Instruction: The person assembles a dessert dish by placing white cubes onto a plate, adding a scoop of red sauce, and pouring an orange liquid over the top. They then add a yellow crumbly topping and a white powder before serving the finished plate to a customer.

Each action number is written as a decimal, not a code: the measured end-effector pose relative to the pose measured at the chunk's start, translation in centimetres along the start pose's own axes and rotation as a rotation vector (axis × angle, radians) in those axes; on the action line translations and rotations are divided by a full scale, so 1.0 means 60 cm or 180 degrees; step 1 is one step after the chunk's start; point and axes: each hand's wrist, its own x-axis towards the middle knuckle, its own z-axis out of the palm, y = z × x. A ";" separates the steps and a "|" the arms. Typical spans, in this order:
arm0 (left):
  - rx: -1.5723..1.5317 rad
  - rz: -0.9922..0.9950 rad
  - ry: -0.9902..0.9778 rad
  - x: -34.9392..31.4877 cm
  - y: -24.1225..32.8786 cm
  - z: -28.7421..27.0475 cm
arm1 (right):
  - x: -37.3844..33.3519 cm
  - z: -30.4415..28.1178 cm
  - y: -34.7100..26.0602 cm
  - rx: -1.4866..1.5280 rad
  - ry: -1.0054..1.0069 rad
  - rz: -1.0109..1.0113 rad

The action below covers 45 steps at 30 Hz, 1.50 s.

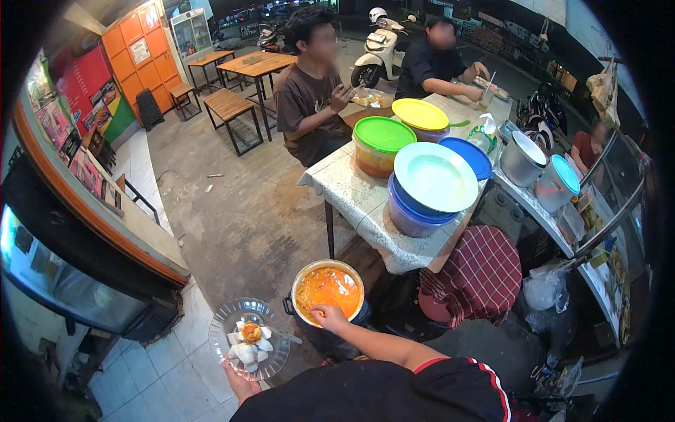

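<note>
An orange panelled door (143,54) stands at the far left. Nearer, a table (346,188) under a pale patterned tablecloth reaches away on the right; two people (307,105) sit along it, one in a brown T-shirt, the other in dark clothes. A white scooter (378,53) is parked behind them. A dark red checked cloth (485,271) drapes over something beside the table's near end.

The pot (363,304) sits low, just in front of the table, nearly filled with glossy orange soup (334,285). On the table, a wide pale turquoise dish (436,177) tops a blue tub (415,224), next to a green-lidded tub (373,163).

To the left of the pot, apart from it, is a clear glass plate (219,325) with a scalloped rim. The left hand (242,383) grasps its near edge; the fingers underneath are hidden. The right hand (330,320) is over the pot's near side, fingers curled inward; I cannot tell whether they hold anything. White chunks (247,354) are heaped on the plate, and a smaller orange-brown topping (251,332) crowns them.
</note>
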 end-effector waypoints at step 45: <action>0.0189 -0.0053 0.0296 0.029 0.000 0.004 | -0.006 -0.073 -0.028 -0.0260 0.0361 -0.0100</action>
